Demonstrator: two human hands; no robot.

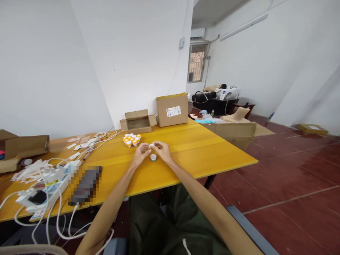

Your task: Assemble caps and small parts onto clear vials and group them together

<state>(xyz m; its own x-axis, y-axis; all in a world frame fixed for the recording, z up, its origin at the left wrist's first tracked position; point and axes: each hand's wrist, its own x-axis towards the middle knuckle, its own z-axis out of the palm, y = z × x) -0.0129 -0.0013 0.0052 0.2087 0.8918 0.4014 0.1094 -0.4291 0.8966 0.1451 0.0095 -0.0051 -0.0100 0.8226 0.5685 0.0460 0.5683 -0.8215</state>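
Note:
My left hand (141, 153) and my right hand (163, 151) meet above the wooden table. Pinched between their fingertips is a small white piece (151, 145), too small to name. The fingers of both hands are curled in around it. Just below it on the tabletop stands a small round thing with a pale top and dark side (153, 157), like a tape roll or a little jar; neither hand grips it. Left of and behind my left hand sits a cluster of several small orange-and-white pieces with round white tops (132, 139).
An open cardboard box (138, 122) and a taller closed carton (172, 110) stand at the table's back. To the left lie a blurred-out dark device (86, 185), a power strip (57, 186) with white cables, and another open box (26, 147). The table's right edge (236, 152) borders red floor.

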